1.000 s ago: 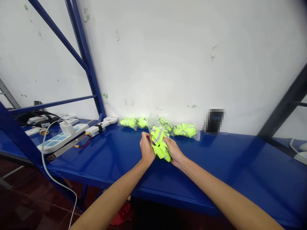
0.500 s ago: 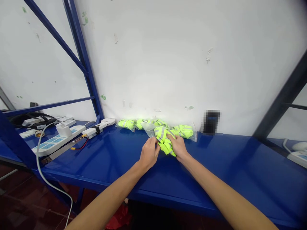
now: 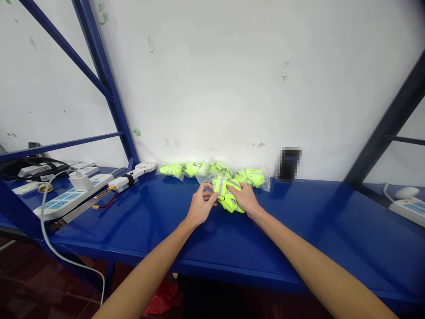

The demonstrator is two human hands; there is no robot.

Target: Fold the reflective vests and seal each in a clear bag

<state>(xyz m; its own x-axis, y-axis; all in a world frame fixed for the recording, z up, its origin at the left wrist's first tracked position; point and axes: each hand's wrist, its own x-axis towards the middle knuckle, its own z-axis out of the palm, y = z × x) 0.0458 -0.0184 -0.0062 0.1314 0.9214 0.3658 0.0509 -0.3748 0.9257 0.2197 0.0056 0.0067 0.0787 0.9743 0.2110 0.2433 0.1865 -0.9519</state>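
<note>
A neon-yellow bundle with grey reflective stripes (image 3: pixel 226 195) lies partly over a clear plastic bag in the middle of the blue shelf (image 3: pixel 159 221). My right hand (image 3: pixel 245 198) grips its right side, the fingers wrapped over the fabric. At its left edge is my left hand (image 3: pixel 201 204), fingers curved and apart, thumb tip close to or touching the bundle. Behind it, along the wall, are several similar bundles in clear bags, among them one at the left (image 3: pixel 171 170) and one at the right (image 3: pixel 251 177).
On the left lie a white handheld fan (image 3: pixel 145 167), a power strip (image 3: pixel 71 195) with a white charger (image 3: pixel 80 180), and a small red-and-black cable. A pixelated dark object (image 3: pixel 289 164) stands against the wall. Blue posts rise at both sides.
My left hand has loosened and its fingers have spread at the bundle's left edge. The bundle looks flatter and lower in my right hand. The view has shifted slightly.
</note>
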